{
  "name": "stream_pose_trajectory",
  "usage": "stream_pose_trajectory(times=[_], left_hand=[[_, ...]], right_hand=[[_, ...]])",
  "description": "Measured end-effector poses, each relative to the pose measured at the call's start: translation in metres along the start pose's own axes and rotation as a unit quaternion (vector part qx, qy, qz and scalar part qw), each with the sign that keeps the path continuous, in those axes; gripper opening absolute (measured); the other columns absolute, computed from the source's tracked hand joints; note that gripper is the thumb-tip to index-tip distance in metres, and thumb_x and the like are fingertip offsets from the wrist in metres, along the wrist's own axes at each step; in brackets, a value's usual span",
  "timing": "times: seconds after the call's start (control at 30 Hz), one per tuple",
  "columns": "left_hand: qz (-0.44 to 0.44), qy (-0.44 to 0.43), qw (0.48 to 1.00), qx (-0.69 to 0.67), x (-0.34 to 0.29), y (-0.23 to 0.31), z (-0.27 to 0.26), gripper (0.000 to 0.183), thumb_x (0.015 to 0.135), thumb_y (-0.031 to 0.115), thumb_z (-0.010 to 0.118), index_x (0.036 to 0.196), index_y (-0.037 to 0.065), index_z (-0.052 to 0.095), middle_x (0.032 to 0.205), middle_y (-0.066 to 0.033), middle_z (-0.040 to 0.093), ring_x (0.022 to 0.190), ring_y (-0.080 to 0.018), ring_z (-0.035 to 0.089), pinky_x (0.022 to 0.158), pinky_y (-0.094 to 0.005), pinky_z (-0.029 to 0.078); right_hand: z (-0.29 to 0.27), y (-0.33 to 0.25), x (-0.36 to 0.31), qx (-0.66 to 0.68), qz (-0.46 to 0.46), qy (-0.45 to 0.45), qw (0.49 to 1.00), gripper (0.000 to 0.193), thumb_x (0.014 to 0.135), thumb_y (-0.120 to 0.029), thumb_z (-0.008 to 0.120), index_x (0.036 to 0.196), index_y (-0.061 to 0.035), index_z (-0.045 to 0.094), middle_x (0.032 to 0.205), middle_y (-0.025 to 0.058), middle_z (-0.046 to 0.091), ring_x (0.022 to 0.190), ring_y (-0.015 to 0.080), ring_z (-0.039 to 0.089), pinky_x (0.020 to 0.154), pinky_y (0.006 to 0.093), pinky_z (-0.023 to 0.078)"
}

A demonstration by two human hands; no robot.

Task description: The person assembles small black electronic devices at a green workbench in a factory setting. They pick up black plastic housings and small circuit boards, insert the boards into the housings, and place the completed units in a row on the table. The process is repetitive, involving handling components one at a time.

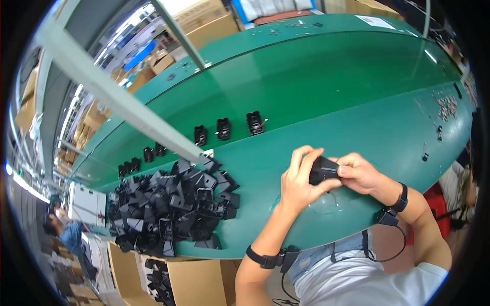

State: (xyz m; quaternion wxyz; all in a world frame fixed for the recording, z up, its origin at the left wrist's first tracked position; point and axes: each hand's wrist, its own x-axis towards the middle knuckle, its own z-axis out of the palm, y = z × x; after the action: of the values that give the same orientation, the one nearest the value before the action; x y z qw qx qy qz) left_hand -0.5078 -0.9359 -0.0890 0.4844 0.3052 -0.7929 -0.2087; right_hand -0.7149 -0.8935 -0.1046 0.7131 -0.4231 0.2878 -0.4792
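Black plastic part point(322, 170) held above green tabletop point(357, 127), near front edge. Left hand point(298, 183) clamped on its left side, right hand point(360, 173) pinching right end. Prob. light, stiff, hard moulded shell; smooth, maybe slick, so grip by edges w/ fingertips. Small, blocky, matte-to-glossy. Pile of like parts point(168, 209) well to left.

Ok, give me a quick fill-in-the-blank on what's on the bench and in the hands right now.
1. Both the left hand and the right hand grip one small black part of ____ colour.
2. The pile of black parts lies on the person's ____ side.
3. The bench top is ____ in colour.
4. Below the pile stands an open ____ box with more parts inside.

Missing words: black; left; green; cardboard
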Motion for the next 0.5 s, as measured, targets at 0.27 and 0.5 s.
stream_pose_trajectory(times=[0.27, 0.5], left_hand=[[-0.273, 0.102, 0.817, 0.498, -0.005, -0.045, -0.093, 0.052, 0.079, 0.039, 0.078, 0.119, 0.008, 0.064, 0.119, -0.0148, 0.061, 0.112, -0.0378, 0.055, 0.093, -0.0508, 0.045], [-0.432, -0.092, 0.8, 0.405, -0.009, -0.041, -0.119, 0.06, 0.072, 0.025, 0.085, 0.124, 0.009, 0.06, 0.132, -0.0146, 0.053, 0.115, -0.0381, 0.06, 0.097, -0.0479, 0.049]], right_hand=[[-0.006, -0.06, 0.076, -0.624, -0.186, 0.045, 0.758, 0.031, 0.076, -0.028, 0.083, 0.092, -0.0023, 0.077, 0.133, 0.0185, 0.058, 0.109, 0.0322, 0.063, 0.094, 0.0415, 0.05], [-0.037, -0.026, 0.169, -0.756, -0.077, 0.083, 0.644, 0.033, 0.075, -0.033, 0.083, 0.091, -0.0059, 0.075, 0.138, 0.0139, 0.054, 0.117, 0.0328, 0.058, 0.1, 0.0419, 0.048]])
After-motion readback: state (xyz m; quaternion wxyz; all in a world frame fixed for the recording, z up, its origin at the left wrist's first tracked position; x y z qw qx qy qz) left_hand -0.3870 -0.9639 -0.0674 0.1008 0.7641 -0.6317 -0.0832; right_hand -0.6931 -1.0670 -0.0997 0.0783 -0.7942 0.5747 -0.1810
